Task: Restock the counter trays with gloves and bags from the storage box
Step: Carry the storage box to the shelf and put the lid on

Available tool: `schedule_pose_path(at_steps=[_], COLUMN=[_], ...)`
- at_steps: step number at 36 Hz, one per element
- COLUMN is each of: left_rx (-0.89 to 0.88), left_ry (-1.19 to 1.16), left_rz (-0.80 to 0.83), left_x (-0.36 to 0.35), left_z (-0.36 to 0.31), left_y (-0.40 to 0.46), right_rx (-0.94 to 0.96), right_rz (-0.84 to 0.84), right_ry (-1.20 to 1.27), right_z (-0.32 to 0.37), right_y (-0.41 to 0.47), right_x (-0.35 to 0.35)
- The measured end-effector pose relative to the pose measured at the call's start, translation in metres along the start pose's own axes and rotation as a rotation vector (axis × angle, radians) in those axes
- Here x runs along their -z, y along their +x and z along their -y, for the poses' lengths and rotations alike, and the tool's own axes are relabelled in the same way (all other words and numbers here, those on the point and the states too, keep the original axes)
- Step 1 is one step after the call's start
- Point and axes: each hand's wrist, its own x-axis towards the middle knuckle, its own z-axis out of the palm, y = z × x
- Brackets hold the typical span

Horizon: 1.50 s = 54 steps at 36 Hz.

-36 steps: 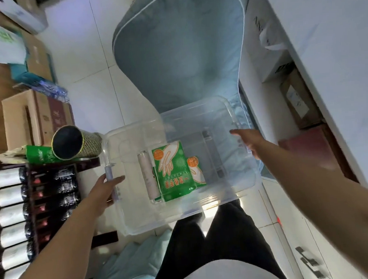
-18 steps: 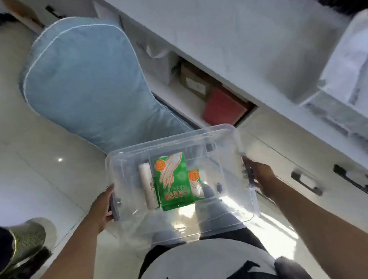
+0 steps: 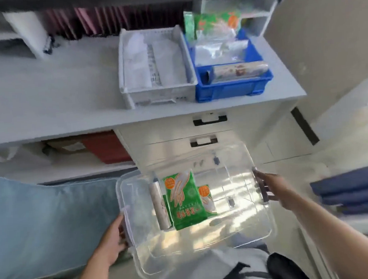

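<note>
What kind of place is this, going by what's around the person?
Probably a shop or service counter's staff side. A white counter carries a white slotted tray and a blue plastic bin of packaged supplies, with drawers beneath, and both hands hold a clear plastic storage box of restock goods.

A shop's back counter — stocked supply trays, drawers, boxes beneath.

Counted: one clear box; inside, two glove packs, one roll. At 12 o'clock, two trays: one white, one blue. Two hands.
</note>
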Motion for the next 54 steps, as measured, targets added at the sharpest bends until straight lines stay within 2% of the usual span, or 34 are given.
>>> schedule_pose_path(at_steps=[11, 16, 20, 24, 29, 36, 39, 41, 44, 47, 50, 54], left_rx=[-0.065, -0.085, -0.139, -0.209, -0.250, -0.243, -0.304, -0.382, -0.447, -0.551, -0.444, -0.249], left_ry=[0.366, 0.582, 0.764, 1.009, 1.277, 1.605, 1.640, 1.646, 1.519, 1.450, 1.424, 1.362], left_rz=[0.022, 0.109, 0.188, 0.203, 0.371, 0.498, 0.449, 0.457, 0.595, 0.556, 0.439, 0.420], left_x=[-0.251, -0.394, -0.494, -0.600, -0.710, -0.857, -0.911, -0.940, -0.971, -0.989, -1.001, -0.998], left_z=[-0.093, -0.118, -0.129, -0.141, -0.150, -0.183, -0.215, -0.241, -0.283, -0.326, -0.360, -0.389], left_y=[0.021, 0.020, 0.006, -0.015, -0.032, -0.052, -0.056, -0.051, -0.039, -0.019, 0.002, 0.027], right_rx=[-0.214, -0.313, -0.382, -0.463, -0.587, -0.625, -0.622, -0.612, -0.584, -0.540, -0.491, -0.417], right_rz=[-0.248, -0.377, -0.497, -0.524, -0.576, -0.612, -0.613, -0.616, -0.640, -0.665, -0.698, -0.710], right_ry=[0.404, 0.605, 0.713, 0.855, 1.028, 1.247, 1.326, 1.354, 1.323, 1.272, 1.231, 1.114], right_z=[-0.115, -0.174, -0.209, -0.252, -0.280, -0.252, -0.224, -0.201, -0.161, -0.121, -0.082, -0.037], right_y=[0.022, 0.020, -0.004, -0.027, -0.038, -0.005, 0.025, 0.048, 0.085, 0.121, 0.152, 0.179], right_x=[0.185, 0.254, 0.282, 0.299, 0.299, 0.310, 0.322, 0.334, 0.361, 0.390, 0.422, 0.462])
